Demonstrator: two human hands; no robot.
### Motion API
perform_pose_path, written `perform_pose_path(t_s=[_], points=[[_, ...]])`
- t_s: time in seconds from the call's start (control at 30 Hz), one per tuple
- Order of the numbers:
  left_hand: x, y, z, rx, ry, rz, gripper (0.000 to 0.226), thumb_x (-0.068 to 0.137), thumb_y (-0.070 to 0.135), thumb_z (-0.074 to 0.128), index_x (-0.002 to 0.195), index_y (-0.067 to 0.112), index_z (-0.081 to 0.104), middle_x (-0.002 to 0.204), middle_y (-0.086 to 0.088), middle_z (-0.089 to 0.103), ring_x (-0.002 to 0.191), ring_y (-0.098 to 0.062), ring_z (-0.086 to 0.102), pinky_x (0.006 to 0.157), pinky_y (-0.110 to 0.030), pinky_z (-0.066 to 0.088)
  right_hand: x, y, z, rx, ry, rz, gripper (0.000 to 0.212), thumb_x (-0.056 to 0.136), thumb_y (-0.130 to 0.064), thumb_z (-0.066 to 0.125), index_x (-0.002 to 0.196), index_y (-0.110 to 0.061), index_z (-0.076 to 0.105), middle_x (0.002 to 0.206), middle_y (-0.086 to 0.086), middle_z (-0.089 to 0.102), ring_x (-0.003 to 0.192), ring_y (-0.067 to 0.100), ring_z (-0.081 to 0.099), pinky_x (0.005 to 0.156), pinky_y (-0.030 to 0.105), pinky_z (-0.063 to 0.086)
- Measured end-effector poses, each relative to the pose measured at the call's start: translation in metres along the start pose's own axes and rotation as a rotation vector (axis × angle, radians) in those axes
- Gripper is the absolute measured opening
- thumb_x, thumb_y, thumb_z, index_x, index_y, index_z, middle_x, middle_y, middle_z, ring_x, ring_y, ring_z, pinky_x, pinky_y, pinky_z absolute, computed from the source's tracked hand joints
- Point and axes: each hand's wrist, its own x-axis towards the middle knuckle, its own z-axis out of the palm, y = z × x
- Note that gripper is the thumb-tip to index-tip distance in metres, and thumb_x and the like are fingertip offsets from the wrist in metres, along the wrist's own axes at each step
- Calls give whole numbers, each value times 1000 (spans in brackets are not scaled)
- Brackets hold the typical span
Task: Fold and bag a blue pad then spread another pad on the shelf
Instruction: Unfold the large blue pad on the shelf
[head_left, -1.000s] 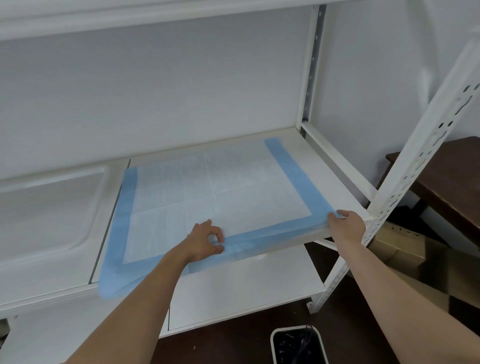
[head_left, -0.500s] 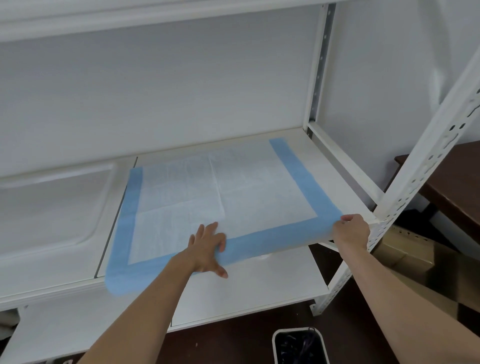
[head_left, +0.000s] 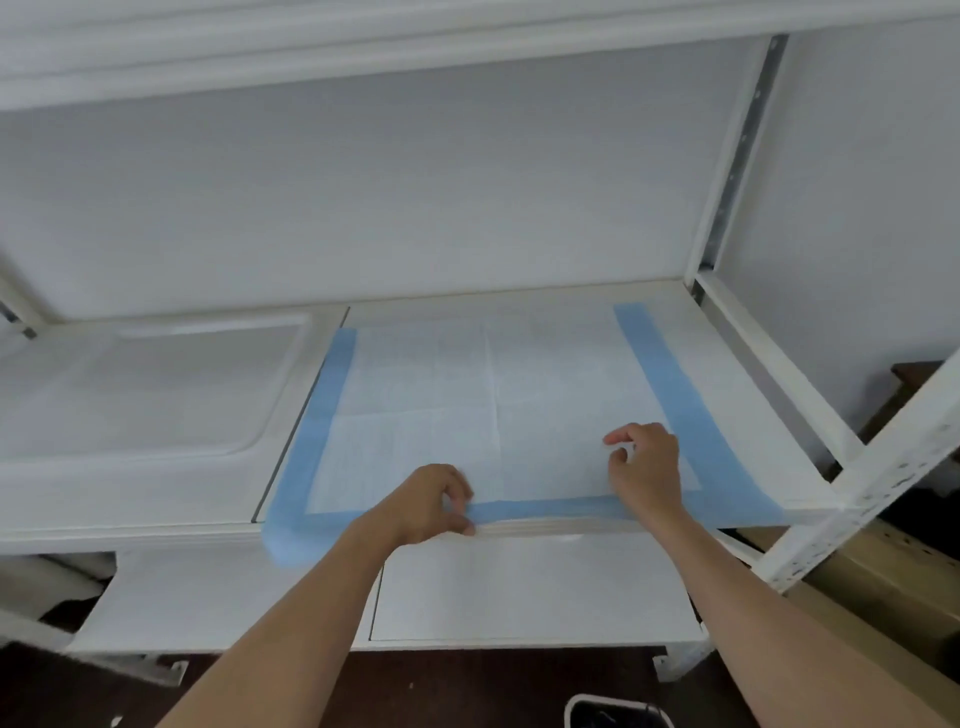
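White metal shelving unit (head_left: 878, 467), perforated uprights, pale wall behind. Middle shelf (head_left: 748, 395): white boards, a seam left of centre; a second white shelf below it.

Pad (head_left: 498, 410): white quilted centre with fold creases, blue border on left, right and near sides. Lies spread flat on the right half of the middle shelf. Near left corner hangs over the shelf's front edge; left border overlaps the board seam.

White tray-like panel (head_left: 140, 384) with a raised rounded rim, on the left half of the same shelf, just beside the pad.

Bin (head_left: 618, 712): white rim, dark liner, on the dark floor at bottom right; contents cannot be told. Cardboard (head_left: 872, 566) and dark wooden furniture (head_left: 914, 374) at right, behind the front upright.

Left hand (head_left: 431, 501): fingers curled, pinching the pad's near blue border at the shelf's front edge.

Right hand (head_left: 647, 467): over the pad's near right area, fingers loosely curled; whether it pinches the pad cannot be told.
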Motion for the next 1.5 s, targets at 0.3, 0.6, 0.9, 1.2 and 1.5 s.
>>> perform_pose_path(t_s=[0.3,0.6,0.9,1.2,1.5], points=[[-20,-44,-35,37,565,-486,38,86,34,64,115,12,56,128,-13,45,117,-31,46,98,-39,41,12,-22,28,-235,-197,-40,35,89,-14,52,123,-13,56,128,5,56,123,26,44,99,36,37],[-38,-88,-55,29,547,-786,69,83,30,64,138,7,30,144,-14,28,133,-35,29,107,-47,30,29,-30,24,-298,-54,72,39,88,-15,52,126,-7,51,126,15,49,118,32,46,83,43,47],[-19,-104,-75,-97,614,-783,57,84,20,60,132,-1,36,132,-19,43,123,-39,40,104,-40,32,44,-33,19,-139,44,415,71,90,-16,55,145,3,14,141,27,32,128,45,37,98,49,38],[-10,-128,-100,-201,550,-774,37,88,25,52,110,-4,54,119,-20,43,75,-34,54,76,-34,50,33,-38,29,-207,76,566,57,89,-23,56,132,6,33,133,26,43,122,44,45,95,50,40],[-3,-150,-124,-251,422,-617,25,79,25,65,86,3,57,67,-4,50,58,-19,50,45,-23,33,10,-60,54,-288,118,616,27,87,-9,49,113,0,49,116,24,55,110,40,53,86,47,46]])
